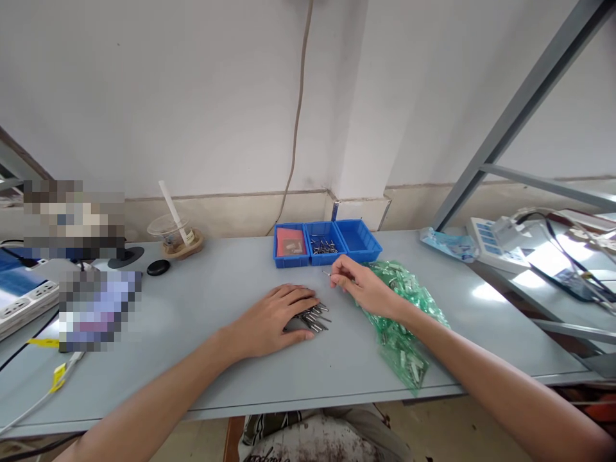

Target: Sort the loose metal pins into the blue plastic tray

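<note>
My left hand (274,321) lies palm down on the table with fingers stretched, partly covering a pile of thin metal pins (315,317). The pins stick out past the fingertips and thumb; the rest are hidden under the palm. My right hand (356,282) is closed in a pinch on a small metal pin (326,273), whose thin end points left. Just beyond the hands stand three joined blue trays. More metal pins (323,245) lie in the middle tray (327,259), a reddish packet (290,241) sits in the left one, and the right tray (359,237) holds nothing visible.
Under my right forearm lies a green plastic bag (402,340) of small parts. A lidded cup with a straw (176,234) and a black round object (158,267) stand at the left, near power strips (29,305). A blue packet (450,244) and a metal frame (486,151) are at the right.
</note>
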Demonstrator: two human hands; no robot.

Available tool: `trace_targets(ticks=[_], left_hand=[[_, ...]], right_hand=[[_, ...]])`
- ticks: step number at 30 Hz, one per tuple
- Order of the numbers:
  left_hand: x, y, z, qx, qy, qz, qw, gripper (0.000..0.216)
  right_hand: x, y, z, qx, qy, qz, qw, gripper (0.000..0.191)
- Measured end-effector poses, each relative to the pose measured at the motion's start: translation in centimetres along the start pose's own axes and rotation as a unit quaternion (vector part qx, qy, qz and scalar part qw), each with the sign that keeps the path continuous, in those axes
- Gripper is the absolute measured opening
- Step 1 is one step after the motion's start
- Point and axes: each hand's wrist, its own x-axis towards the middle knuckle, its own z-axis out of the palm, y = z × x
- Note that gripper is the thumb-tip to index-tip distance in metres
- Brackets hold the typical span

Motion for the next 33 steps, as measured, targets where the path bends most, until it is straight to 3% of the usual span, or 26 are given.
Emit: trace_targets(ticks=[4, 23, 33], left_hand=[[0.33, 0.28, 0.2, -0.001, 0.006, -0.002, 1.0, 0.055], [0.83, 0.36, 0.7, -0.013, 0.028, -0.007, 0.999, 0.026], [0.54, 0.02, 0.4, -0.005, 0.043, 0.001, 0.999, 0.019]], right_hand=[[0.21, 0.46, -0.05, -0.017, 0.042, 0.0, 0.999, 0.021], [0.74, 1.05, 0.11, 0.031, 0.066, -0.016, 0.997, 0.023], [0.6, 0.85, -0.41, 0.059, 0.071, 0.02, 0.996, 0.029]])
